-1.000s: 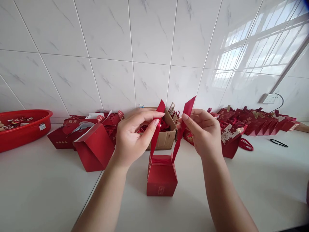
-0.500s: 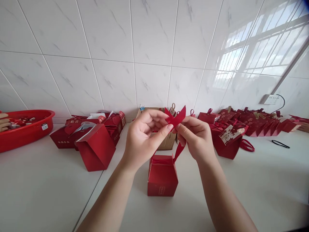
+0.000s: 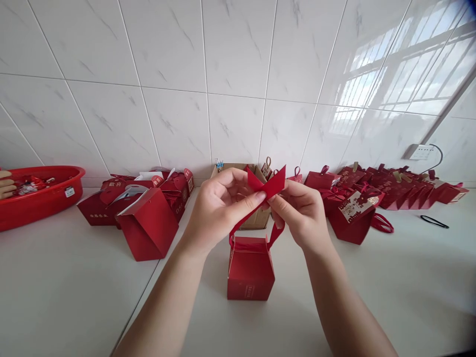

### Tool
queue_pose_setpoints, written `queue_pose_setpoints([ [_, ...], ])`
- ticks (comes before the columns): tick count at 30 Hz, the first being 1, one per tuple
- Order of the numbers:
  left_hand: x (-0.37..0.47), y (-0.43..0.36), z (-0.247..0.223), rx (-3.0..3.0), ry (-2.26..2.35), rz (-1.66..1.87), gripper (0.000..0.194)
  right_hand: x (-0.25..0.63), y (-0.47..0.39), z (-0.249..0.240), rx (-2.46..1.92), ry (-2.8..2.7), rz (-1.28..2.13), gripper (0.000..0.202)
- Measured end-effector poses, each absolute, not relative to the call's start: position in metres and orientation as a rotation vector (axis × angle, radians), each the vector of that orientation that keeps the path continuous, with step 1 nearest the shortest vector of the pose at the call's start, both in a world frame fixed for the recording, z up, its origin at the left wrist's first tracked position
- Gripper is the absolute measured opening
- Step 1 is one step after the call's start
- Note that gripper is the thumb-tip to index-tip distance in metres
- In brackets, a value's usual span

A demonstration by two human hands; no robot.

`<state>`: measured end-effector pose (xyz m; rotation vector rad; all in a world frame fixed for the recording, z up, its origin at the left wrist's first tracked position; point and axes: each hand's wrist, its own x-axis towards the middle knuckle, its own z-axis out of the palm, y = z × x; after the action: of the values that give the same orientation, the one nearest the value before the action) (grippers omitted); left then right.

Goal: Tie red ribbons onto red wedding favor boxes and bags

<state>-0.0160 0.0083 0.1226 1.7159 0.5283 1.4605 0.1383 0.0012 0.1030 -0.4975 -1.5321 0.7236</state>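
A small red gift box [image 3: 251,267] stands upright on the white table in front of me. Red ribbon [image 3: 274,181] runs up from both sides of its top, and its two cut ends cross above the box. My left hand [image 3: 225,208] pinches the ribbon between thumb and fingers near the crossing. From the other side my right hand [image 3: 301,210] pinches it too, thumb tip close to my left thumb. Both hands are closed, raised over the box. Some fingers of each hand are hidden behind the ribbon and thumbs.
Several red boxes [image 3: 148,228] stand at left, beside a red basin [image 3: 48,203] of small wrapped items with another person's hand [image 3: 6,184] at it. A cardboard box [image 3: 256,220] is behind my hands. More red boxes [image 3: 351,223], a black loop [image 3: 434,221] and a power socket [image 3: 420,151] are right.
The crossed ribbon ends have shifted slightly and show wider above my thumbs. More of the ribbon's left side shows below my left hand. Both hands keep their pinch.
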Motion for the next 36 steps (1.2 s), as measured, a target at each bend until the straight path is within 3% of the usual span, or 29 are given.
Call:
queue_pose_setpoints([
  [10,-0.019,0.007,0.122,1.72,0.616,1.495,0.01,0.136,-0.001,0.104,-0.502,-1.597,0.679,0.007],
  [26,-0.03,0.012,0.121,2.033,0.734,1.539,0.008,0.15,0.012,0.103,-0.458,-1.574,1.098,0.012],
  [32,-0.038,0.009,0.124,2.159,0.82,1.084,0.024,0.16,0.011,0.106,-0.5,-1.753,0.817,0.014],
  [36,-0.041,0.01,0.123,2.143,0.901,0.968,0.025,0.168,0.007,0.109,-0.538,-1.943,0.535,0.008],
])
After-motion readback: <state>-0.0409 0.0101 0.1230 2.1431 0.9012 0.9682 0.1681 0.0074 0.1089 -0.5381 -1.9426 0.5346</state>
